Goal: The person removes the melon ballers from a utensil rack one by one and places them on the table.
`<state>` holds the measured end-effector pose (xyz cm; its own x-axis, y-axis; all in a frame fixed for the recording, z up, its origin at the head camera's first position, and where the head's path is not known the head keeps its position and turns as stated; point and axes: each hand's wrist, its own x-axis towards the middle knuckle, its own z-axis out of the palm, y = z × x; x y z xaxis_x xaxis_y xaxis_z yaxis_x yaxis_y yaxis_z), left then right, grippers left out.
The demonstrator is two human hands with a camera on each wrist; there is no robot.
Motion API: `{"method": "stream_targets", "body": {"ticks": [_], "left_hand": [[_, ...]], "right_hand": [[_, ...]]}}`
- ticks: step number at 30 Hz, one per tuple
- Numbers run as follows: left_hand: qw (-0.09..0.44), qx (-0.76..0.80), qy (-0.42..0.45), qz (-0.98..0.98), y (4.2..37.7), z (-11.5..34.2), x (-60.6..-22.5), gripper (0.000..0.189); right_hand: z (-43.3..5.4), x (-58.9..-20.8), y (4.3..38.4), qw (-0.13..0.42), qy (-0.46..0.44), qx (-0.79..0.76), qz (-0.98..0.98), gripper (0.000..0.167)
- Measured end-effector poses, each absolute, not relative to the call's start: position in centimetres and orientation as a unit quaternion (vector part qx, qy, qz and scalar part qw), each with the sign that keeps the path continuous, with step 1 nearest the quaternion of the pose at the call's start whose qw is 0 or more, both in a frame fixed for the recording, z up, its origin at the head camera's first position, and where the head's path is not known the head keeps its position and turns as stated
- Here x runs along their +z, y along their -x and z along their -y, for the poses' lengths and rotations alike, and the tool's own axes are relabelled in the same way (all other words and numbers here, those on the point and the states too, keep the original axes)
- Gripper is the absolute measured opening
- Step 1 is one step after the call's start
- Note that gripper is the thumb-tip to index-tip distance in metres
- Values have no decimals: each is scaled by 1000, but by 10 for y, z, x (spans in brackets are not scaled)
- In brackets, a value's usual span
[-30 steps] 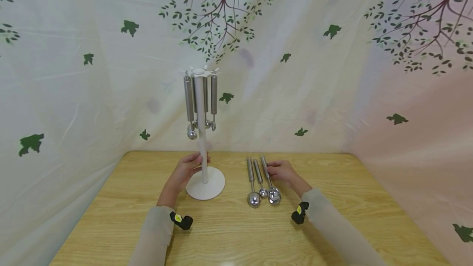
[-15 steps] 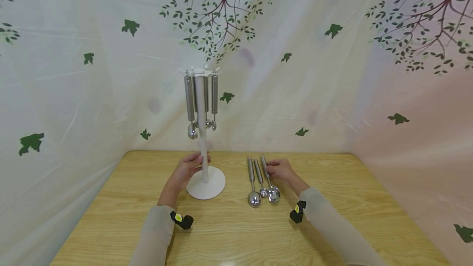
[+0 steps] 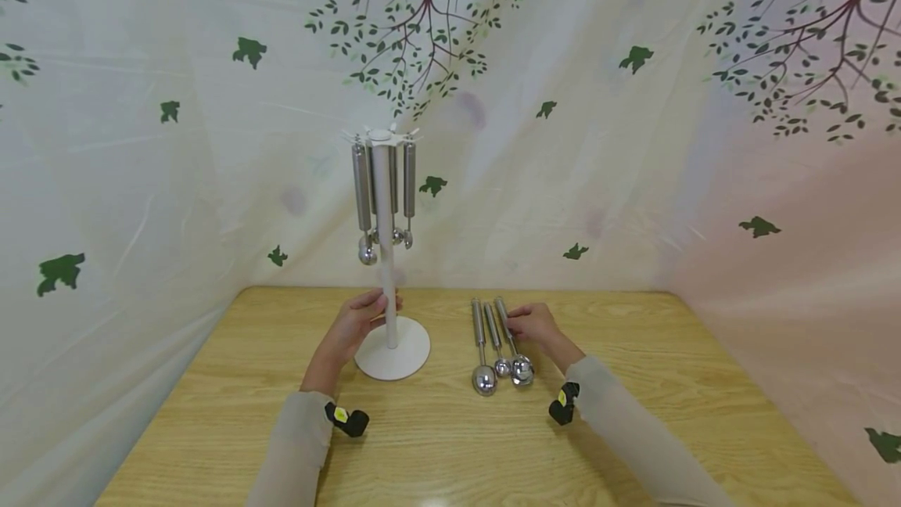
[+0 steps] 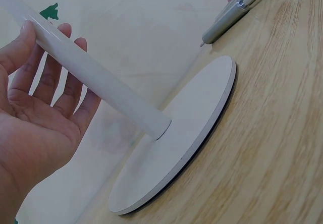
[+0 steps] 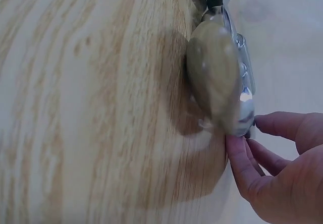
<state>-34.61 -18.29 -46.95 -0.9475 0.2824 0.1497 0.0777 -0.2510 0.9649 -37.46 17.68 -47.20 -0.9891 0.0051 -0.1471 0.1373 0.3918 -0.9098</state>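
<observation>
Right hand (image 3: 533, 325) on rightmost utensil (image 3: 519, 366), sleeve (image 3: 622, 417) now slightly further left.

The left arm (image 3: 288, 440) and right arm (image 3: 637, 436), both sleeved, reach forward. The left hand (image 3: 352, 327) is cupped, thumb (image 4: 17, 48) opposite bent, slightly spread fingers (image 4: 87, 110); the right hand (image 3: 538, 325) pinches between thumb and fingers.

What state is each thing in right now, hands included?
Stand: upright on the table, gripped.
Hanging tools: hung from the stand's top, heads down.
Left scoop: lying on the table, not held.
Middle scoop: lying between the other two, not held.
Right scoop: pinched; whether lifted is unclear.
Left hand: holding the stand.
Right hand: pinching the right scoop.
Backdrop: creased.
</observation>
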Motion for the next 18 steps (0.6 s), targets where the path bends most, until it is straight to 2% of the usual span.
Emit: {"method": "stream_targets", "body": {"ticks": [2, 8, 18], "left_hand": [[64, 775, -150, -611, 346, 183, -469, 39], [66, 773, -152, -612, 345, 182, -468, 23], [68, 774, -150, -611, 344, 181, -468, 27]], "right_hand": [[-177, -472, 374, 55, -45, -549, -833, 27], [-182, -474, 372, 52, -44, -544, -836, 25], [-186, -477, 372, 64, -40, -545, -835, 29]]}}
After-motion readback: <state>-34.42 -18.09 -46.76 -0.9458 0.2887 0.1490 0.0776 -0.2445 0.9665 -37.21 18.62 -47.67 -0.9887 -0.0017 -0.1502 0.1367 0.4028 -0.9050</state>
